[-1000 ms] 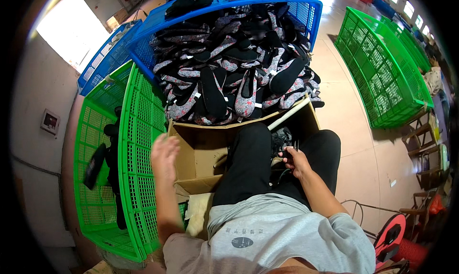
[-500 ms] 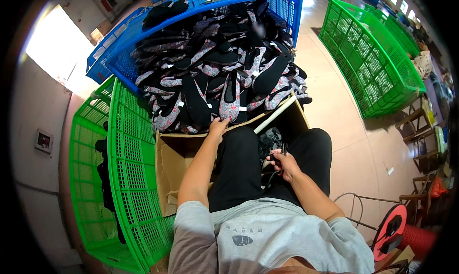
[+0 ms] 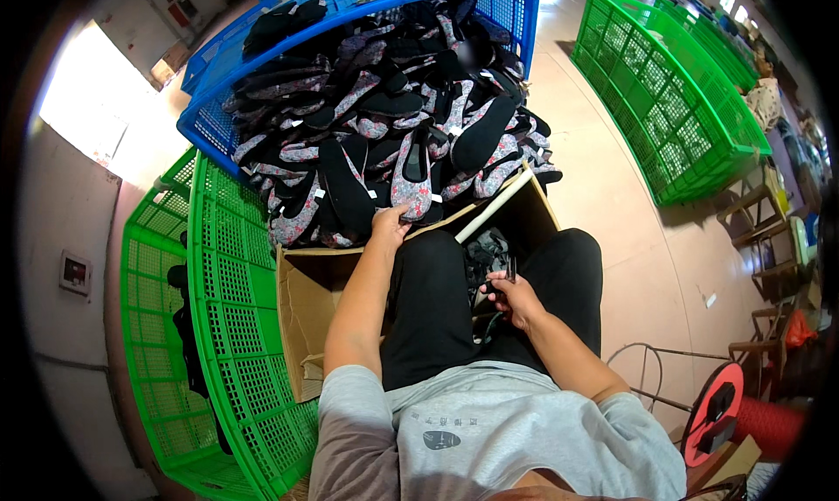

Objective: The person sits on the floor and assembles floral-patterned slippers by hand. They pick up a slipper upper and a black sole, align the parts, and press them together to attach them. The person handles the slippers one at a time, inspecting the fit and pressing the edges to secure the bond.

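A shoe with a grey and red floral upper (image 3: 411,189) and black lining lies toe toward me at the near edge of a big heap of similar shoes (image 3: 376,99). My left hand (image 3: 391,225) is closed on its toe, thumb and fingers pressed to the front. Over my lap, my right hand (image 3: 517,300) is closed around a small dark tool with thin upright prongs (image 3: 512,269); it looks like thread snips, though the fingers cover most of it. Below the heap stands an open cardboard box (image 3: 308,302), with dark crumpled material (image 3: 489,255) between my knees.
The heap spills from a blue plastic crate (image 3: 530,29). Green crates stand at my left (image 3: 229,317) and at the far right (image 3: 655,99). A white tube (image 3: 494,206) slants across the box. At the lower right are a red reel (image 3: 712,414) and wooden stools (image 3: 760,204).
The whole view has shifted slightly. My left fingers now lie further over the shoe's toe, and the shoe has tilted a little. My right hand keeps its hold on the tool.
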`<state>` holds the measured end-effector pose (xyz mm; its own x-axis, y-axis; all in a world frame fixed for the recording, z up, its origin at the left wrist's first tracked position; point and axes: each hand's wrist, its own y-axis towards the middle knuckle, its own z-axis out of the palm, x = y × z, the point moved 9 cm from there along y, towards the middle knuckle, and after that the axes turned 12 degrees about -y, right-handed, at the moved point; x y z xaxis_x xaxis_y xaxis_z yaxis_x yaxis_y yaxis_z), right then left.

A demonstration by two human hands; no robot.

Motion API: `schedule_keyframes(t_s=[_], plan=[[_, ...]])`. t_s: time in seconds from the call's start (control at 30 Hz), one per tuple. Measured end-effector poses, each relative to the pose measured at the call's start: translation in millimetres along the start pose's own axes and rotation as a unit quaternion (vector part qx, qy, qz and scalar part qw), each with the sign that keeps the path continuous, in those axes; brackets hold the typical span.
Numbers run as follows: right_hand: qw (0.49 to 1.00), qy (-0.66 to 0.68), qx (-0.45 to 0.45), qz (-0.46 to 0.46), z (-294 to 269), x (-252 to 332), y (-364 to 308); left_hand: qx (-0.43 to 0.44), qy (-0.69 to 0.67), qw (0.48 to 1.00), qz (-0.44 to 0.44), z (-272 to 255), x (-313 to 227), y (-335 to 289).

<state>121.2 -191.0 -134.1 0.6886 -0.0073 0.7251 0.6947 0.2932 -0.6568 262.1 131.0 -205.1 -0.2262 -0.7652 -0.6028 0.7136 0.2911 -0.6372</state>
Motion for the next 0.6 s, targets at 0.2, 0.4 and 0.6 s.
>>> schedule_keyframes(t_s=[0.2, 0.4, 0.6], plan=[[0.996, 0.038, -0.022, -0.073, -9.0, 19.4, -17.7, 0.186, -0.042, 0.976, -0.107, 18.4, -0.9, -111.2], [0.989, 0.065, -0.025, -0.132, -2.7, 43.2, -20.2, 0.274, 0.073, 0.952, -0.110, -16.6, -11.3, -273.4], [0.996, -0.006, 0.064, -0.057, 23.0, 26.4, -21.9, 0.314, 0.137, 0.911, -0.228, -60.4, 11.6, -342.7]])
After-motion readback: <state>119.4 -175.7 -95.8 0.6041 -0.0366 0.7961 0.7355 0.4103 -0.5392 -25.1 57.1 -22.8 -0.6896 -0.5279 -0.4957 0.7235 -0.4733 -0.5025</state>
